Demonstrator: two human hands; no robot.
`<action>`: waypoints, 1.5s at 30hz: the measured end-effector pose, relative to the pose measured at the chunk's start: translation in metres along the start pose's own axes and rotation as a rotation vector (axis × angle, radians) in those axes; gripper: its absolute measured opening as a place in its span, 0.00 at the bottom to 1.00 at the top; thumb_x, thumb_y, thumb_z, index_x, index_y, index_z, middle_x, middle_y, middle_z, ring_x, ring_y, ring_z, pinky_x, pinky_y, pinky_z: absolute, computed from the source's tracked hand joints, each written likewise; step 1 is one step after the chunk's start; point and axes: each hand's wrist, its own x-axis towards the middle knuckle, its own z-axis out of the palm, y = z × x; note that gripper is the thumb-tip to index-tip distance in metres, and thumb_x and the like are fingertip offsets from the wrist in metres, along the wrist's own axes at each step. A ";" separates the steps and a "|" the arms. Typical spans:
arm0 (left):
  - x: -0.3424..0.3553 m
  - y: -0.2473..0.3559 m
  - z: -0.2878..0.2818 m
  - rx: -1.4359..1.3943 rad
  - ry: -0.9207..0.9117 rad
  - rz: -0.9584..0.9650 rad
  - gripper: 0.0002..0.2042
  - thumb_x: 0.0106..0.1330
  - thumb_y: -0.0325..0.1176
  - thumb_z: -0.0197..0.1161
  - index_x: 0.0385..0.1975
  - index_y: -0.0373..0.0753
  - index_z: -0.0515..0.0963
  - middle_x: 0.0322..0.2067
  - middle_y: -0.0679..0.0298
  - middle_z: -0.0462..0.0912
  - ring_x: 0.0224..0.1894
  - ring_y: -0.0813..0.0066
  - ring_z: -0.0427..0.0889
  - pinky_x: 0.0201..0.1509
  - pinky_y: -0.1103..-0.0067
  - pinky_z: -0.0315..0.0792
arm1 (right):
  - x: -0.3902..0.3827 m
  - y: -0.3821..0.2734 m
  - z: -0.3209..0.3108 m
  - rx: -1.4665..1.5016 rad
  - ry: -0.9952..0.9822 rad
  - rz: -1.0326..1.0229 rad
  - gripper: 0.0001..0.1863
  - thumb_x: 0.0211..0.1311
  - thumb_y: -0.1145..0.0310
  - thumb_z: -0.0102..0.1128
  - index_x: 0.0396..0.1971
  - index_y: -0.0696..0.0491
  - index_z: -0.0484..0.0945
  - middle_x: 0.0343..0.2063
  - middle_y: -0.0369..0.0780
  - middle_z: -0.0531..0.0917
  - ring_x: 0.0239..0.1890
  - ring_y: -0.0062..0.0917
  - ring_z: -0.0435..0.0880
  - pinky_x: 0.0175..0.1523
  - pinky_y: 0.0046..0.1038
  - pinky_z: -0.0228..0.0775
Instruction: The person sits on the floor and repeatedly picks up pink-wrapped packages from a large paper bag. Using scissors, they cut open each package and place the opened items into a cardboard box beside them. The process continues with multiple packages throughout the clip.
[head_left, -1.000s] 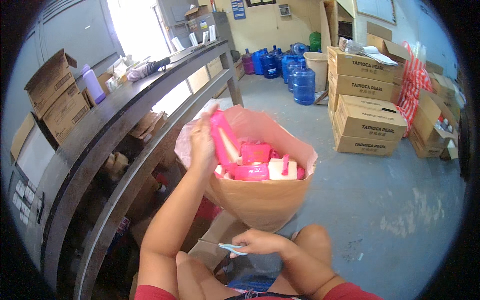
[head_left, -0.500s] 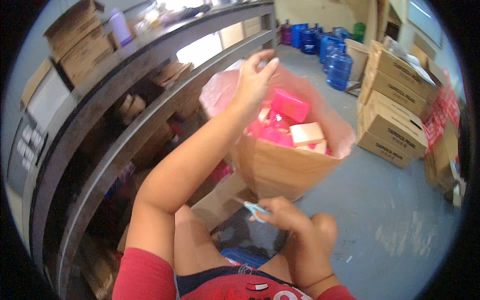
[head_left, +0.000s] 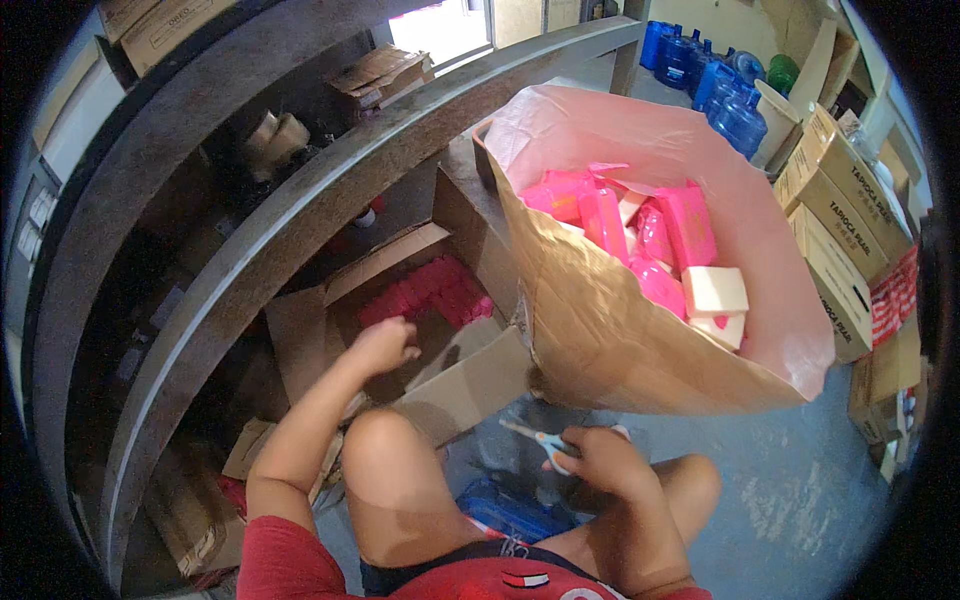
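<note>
Carton [head_left: 468,392]: sits low in front of you, near your left knee, flaps out, with pink packets [head_left: 435,290] lying toward its far side.
Left hand [head_left: 385,345]: you have brought it down from above the bag to the near side of the carton's opening; a second ago it held a pink-wrapped packet up over the bag, and half a second ago it looked bare there.
Left fingers: loosely curled, with nothing showing in them; their undersides are hidden, so you cannot tell whether they hold or touch anything.
Right hand [head_left: 605,462]: your fingers are closed around blue-handled scissors [head_left: 552,447], as they were a second ago, blades pointing left; whether the blades are parted is unclear.
Paper bag [head_left: 600,340]: stands wide open just right of the carton, its pink liner [head_left: 785,335] spread, with wrapped pink bundles [head_left: 690,225] inside and pale blocks [head_left: 715,290] bare near its right side.
Meaning: by judgement, the raised packet has been let go into the bag, and your work has shifted from the bag to the carton, with the scissors kept ready.
</note>
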 end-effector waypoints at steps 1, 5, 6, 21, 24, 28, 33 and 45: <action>0.009 -0.017 0.038 0.144 -0.013 0.055 0.08 0.61 0.33 0.60 0.35 0.37 0.79 0.38 0.56 0.80 0.39 0.58 0.82 0.42 0.66 0.76 | 0.007 0.001 0.005 0.003 -0.025 0.007 0.19 0.60 0.52 0.60 0.34 0.55 0.79 0.27 0.49 0.82 0.32 0.46 0.81 0.38 0.41 0.70; 0.059 -0.060 0.178 0.195 -0.237 0.249 0.13 0.63 0.29 0.51 0.46 0.41 0.77 0.49 0.55 0.75 0.45 0.56 0.80 0.48 0.63 0.76 | 0.032 0.007 0.018 -0.038 -0.114 0.014 0.23 0.60 0.46 0.60 0.37 0.53 0.78 0.28 0.50 0.83 0.34 0.48 0.82 0.39 0.42 0.71; 0.076 -0.068 0.207 0.226 -0.146 0.329 0.14 0.63 0.29 0.51 0.48 0.41 0.76 0.51 0.56 0.74 0.46 0.58 0.79 0.49 0.65 0.76 | 0.037 0.008 0.019 -0.015 -0.116 0.018 0.24 0.60 0.45 0.59 0.37 0.53 0.78 0.29 0.50 0.83 0.35 0.48 0.82 0.40 0.42 0.71; 0.241 -0.085 0.362 0.385 0.007 0.384 0.18 0.64 0.43 0.52 0.47 0.41 0.79 0.51 0.57 0.78 0.58 0.57 0.69 0.58 0.59 0.64 | 0.067 0.026 0.007 0.217 -0.184 0.079 0.26 0.60 0.43 0.59 0.41 0.54 0.79 0.35 0.51 0.81 0.41 0.44 0.80 0.45 0.38 0.70; 0.225 -0.083 0.303 -0.407 -0.175 -0.032 0.20 0.66 0.45 0.48 0.49 0.40 0.77 0.51 0.54 0.79 0.56 0.56 0.73 0.58 0.62 0.66 | 0.065 0.023 0.004 0.057 -0.254 0.127 0.26 0.60 0.43 0.59 0.41 0.54 0.78 0.34 0.50 0.82 0.41 0.45 0.80 0.45 0.39 0.70; 0.194 -0.060 0.202 -0.633 -0.243 -0.210 0.23 0.69 0.47 0.44 0.52 0.39 0.75 0.51 0.51 0.80 0.53 0.55 0.78 0.58 0.65 0.69 | 0.061 0.014 0.002 -0.023 -0.270 0.107 0.26 0.60 0.44 0.59 0.41 0.54 0.77 0.34 0.50 0.82 0.41 0.45 0.80 0.45 0.41 0.71; 0.163 -0.041 0.141 -0.245 -0.303 -0.226 0.24 0.68 0.50 0.46 0.54 0.41 0.76 0.54 0.50 0.77 0.55 0.51 0.75 0.63 0.62 0.65 | 0.046 0.003 0.013 0.043 -0.268 0.123 0.25 0.61 0.45 0.58 0.41 0.54 0.76 0.35 0.50 0.82 0.42 0.45 0.80 0.46 0.41 0.70; 0.197 -0.072 0.257 -0.317 -0.054 -0.107 0.23 0.66 0.48 0.49 0.55 0.42 0.74 0.55 0.49 0.75 0.57 0.49 0.73 0.64 0.61 0.64 | 0.051 0.038 0.033 -0.165 -0.082 -0.088 0.17 0.62 0.56 0.60 0.43 0.52 0.75 0.32 0.47 0.82 0.35 0.40 0.82 0.37 0.37 0.73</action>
